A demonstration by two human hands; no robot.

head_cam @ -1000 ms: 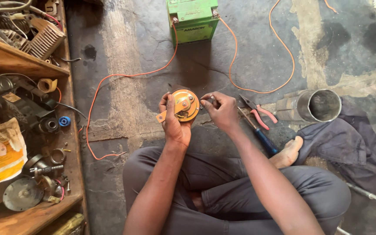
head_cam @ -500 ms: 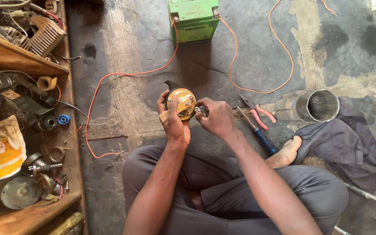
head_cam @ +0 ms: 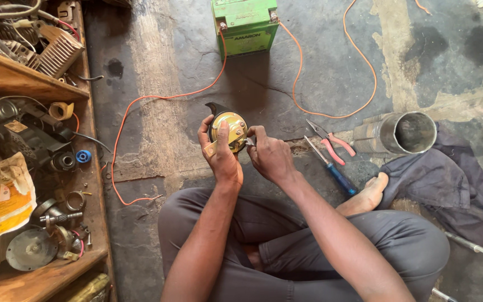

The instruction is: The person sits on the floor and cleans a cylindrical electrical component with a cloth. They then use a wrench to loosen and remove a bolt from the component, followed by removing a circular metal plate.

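Fingers [head_cam: 214, 146] of left hand [head_cam: 222, 159] wrapping round brass horn [head_cam: 229, 127], right hand [head_cam: 270, 156] touching its edge

Grey trousers, arms bare to above the elbows, feet bare.

The left hand [head_cam: 219, 154] cupped a round brass-coloured horn [head_cam: 229, 128], thumb laid across its face. The right hand [head_cam: 272, 159] pinched at the horn's right edge. Right of the grip lay red-handled pliers [head_cam: 331, 142] and a blue screwdriver [head_cam: 331, 168]; beyond it stood a green battery [head_cam: 245, 25] with orange wires [head_cam: 157, 98].
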